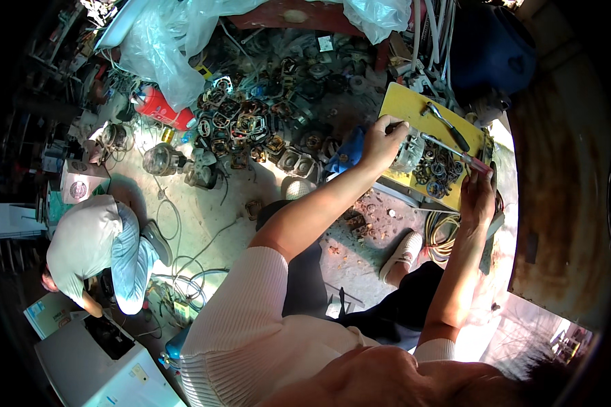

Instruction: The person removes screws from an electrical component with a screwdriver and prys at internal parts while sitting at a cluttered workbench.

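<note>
My left hand (385, 144) is closed on a silvery metal motor part (409, 153), steadying it over the yellow board (402, 103). In my right hand (478, 195) is a screwdriver (478, 165) with a reddish handle, gripped near the handle's end. Its shaft points left, and the tip is at or close to the metal part; whether they touch is hard to tell. A ratchet wrench (449, 127) with a black handle lies on the board beyond the screwdriver. Dark rings and small metal pieces (438, 171) are heaped beside the metal part.
Piled motor parts (241, 122) cover the floor ahead, beside a red cylinder (161, 107). A blue barrel (489, 51) stands at the far right. Coiled hose (442, 236) lies below the board. Another person (91, 251) crouches at left by a white appliance (108, 366).
</note>
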Motion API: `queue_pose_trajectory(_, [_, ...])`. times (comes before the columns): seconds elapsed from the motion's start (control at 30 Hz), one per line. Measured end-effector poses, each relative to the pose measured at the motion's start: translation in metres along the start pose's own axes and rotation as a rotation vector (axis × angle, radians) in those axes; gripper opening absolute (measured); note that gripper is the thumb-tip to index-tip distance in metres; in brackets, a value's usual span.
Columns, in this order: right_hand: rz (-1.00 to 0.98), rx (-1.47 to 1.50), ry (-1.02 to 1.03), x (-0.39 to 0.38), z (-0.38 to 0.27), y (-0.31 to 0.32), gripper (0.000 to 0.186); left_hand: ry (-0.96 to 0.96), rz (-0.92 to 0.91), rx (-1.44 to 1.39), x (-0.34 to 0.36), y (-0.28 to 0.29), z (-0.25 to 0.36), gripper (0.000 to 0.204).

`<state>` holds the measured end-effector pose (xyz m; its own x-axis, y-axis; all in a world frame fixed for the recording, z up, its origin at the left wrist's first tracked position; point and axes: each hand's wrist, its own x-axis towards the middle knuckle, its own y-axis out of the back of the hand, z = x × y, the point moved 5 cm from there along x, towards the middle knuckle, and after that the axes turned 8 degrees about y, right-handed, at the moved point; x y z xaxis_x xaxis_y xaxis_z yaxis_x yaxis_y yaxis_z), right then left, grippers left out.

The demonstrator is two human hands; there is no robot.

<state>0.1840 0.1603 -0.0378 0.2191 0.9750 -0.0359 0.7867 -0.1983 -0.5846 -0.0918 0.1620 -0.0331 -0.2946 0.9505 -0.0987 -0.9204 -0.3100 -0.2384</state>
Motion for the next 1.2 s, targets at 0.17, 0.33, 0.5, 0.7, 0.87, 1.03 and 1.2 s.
queue_pose_trajectory(0.17, [0.065,-0.017,0.030,-0.005,-0.005,-0.012,0.025,0.040,0.014,0.040,-0.003,-0.001,0.002,0.022])
queue_pose_trajectory(0.33, [0.097,-0.026,0.047,-0.007,-0.007,-0.008,0.027,0.044,0.024,0.058,-0.007,-0.002,0.005,0.023])
queue_pose_trajectory(0.5, [-0.026,-0.037,0.106,0.005,-0.002,0.015,0.032,0.049,0.017,0.083,-0.009,-0.005,0.005,0.024])
queue_pose_trajectory(0.7, [0.095,-0.044,0.056,-0.009,-0.004,-0.008,0.032,0.045,0.025,0.070,-0.007,0.001,0.001,0.025])
queue_pose_trajectory(0.87, [0.033,-0.035,0.091,-0.002,0.003,0.005,0.031,0.053,0.026,0.078,-0.009,0.001,0.001,0.026])
queue_pose_trajectory(1.03, [0.130,-0.019,0.037,-0.015,0.002,-0.014,0.032,0.033,0.038,0.095,-0.006,0.004,-0.002,0.026])
queue_pose_trajectory(1.2, [0.071,-0.002,0.046,-0.005,0.008,0.005,0.035,0.051,0.039,0.101,-0.008,0.003,0.000,0.027])
